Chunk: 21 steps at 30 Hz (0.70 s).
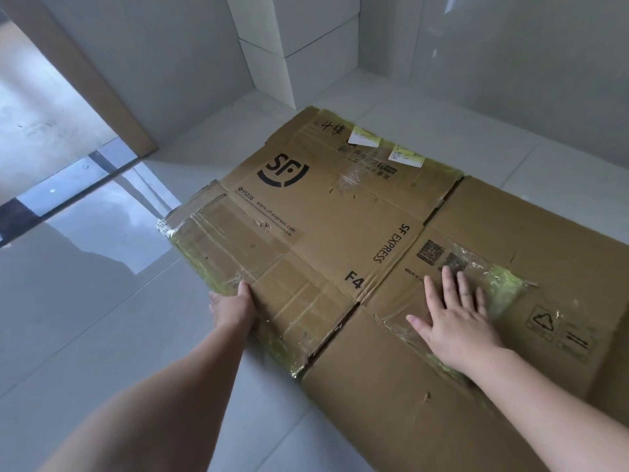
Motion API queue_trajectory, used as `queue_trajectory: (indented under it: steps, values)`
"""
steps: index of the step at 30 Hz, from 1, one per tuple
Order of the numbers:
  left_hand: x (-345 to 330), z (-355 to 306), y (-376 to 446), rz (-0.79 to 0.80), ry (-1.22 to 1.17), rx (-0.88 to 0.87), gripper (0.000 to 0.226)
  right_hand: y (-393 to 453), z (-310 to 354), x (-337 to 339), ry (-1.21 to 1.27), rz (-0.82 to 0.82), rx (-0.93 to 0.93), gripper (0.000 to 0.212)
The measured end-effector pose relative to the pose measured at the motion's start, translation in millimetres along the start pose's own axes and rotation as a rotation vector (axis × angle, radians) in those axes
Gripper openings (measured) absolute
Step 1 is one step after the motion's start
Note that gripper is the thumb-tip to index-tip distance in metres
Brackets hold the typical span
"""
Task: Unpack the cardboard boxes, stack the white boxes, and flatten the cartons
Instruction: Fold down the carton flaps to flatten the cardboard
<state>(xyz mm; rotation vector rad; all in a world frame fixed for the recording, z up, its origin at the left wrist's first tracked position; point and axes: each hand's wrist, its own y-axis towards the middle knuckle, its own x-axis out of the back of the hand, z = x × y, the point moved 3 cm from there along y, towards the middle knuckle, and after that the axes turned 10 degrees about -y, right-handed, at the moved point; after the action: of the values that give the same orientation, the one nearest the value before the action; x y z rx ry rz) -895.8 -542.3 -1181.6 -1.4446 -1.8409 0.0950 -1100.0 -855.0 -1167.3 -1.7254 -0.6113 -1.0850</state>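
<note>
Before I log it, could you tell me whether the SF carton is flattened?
Flattened: the SF carton lies flat on the floor.

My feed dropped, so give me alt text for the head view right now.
A flattened SF Express carton lies on the tiled floor; the left hand grips its near edge, the right hand presses flat. White boxes are stacked in the corner.
</note>
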Motion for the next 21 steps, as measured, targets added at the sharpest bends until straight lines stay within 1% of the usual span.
queue_trajectory:
  steps: [2,4,6,7,9,12,14,17,19,21]
  values:
    - [0.1,-0.5,0.0,-0.038,0.012,0.009,0.084,-6.7,4.6,4.3,0.004,-0.039,0.028,0.081]
    - [-0.6,-2.1,0.1,-0.071,-0.001,0.022,0.082,-18.6,23.1,7.2,-0.011,-0.055,0.146,0.085]
    - [-0.1,-4.0,-0.5,-0.085,-0.069,0.072,0.077,-31.0,50.4,4.1,-0.030,-0.026,0.295,0.090]
    - [2.2,-4.7,-1.4,-0.094,-0.114,0.112,0.074,-35.0,62.9,1.0,-0.032,-0.008,0.333,0.095]
    - [7.4,-4.1,-1.5,-0.079,-0.214,0.177,0.066,-36.9,80.4,-5.4,-0.045,0.016,0.328,0.102]
    - [10.5,-1.1,1.8,0.016,-0.302,0.198,0.057,-37.4,90.5,-11.2,-0.086,-0.020,0.274,0.111]
    - [10.9,-1.5,2.0,0.062,-0.307,0.203,0.054,-41.1,91.3,-13.9,-0.104,-0.032,0.246,0.109]
    - [8.4,-1.6,0.6,0.133,-0.331,0.211,0.046,-60.0,100.2,-8.9,-0.035,-0.047,0.231,0.097]
    - [6.4,-1.0,-2.2,0.189,-0.396,0.230,0.037,-81.5,113.2,-2.8,-0.010,-0.139,0.257,0.084]
    - [6.1,-3.3,-3.5,0.194,-0.404,0.219,0.035,-101.3,126.2,0.6,0.045,-0.169,0.256,0.082]
